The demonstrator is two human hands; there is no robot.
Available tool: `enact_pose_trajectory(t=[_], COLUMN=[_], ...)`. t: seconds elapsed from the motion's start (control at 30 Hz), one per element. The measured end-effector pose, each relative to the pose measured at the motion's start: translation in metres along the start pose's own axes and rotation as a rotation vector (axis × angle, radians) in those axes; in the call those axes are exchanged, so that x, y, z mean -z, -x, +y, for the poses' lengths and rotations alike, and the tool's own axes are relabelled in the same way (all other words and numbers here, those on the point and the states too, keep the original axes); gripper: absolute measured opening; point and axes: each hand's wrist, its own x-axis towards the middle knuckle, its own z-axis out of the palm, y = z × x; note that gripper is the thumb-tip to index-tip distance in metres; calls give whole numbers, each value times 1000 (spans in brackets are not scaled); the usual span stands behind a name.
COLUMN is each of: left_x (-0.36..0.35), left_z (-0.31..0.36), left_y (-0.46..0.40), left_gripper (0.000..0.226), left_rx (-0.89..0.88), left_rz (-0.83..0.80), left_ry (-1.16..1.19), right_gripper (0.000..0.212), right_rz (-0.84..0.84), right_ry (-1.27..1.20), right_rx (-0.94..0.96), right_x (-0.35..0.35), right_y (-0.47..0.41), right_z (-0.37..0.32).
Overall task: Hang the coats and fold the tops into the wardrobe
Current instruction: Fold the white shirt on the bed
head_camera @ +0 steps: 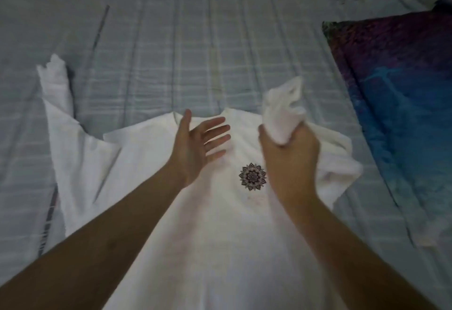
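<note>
The right hand (289, 163) grips a bunched sleeve of the white top (195, 224), lifted above its right shoulder. The left hand (195, 143) hovers with fingers spread over the collar. The top lies flat on a grey checked bedsheet (183, 40), mandala print (252, 176) at centre. A blue-purple pillow (403, 84) lies right.

A pale grey checked bedsheet (171, 40) covers the bed, dim light, blue-purple pillow (403, 77) at right.

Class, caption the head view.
Right hand grips a white top's sleeve; left hand hovers open above it.
</note>
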Motion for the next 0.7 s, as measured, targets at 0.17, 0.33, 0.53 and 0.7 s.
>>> enact_pose_trajectory(t=[0.17,0.33,0.53,0.7], left_x=[85,128,144,172], left_z=[30,2,32,52], left_y=[50,44,39,45], left_gripper=[46,34,35,31], left_rx=[165,-35,-196,-125], left_rz=[156,354,462,456], left_ry=[-506,-900,-829,-1024], right_gripper=[82,56,63,67], right_rz=[-1212,-919,-576,-724], right_ry=[628,771,1119,994], right_rx=[-40,224,-28,-107], right_x=[-94,-69,7,34], right_y=[103,110,52,50], right_z=[-4,18,91,114])
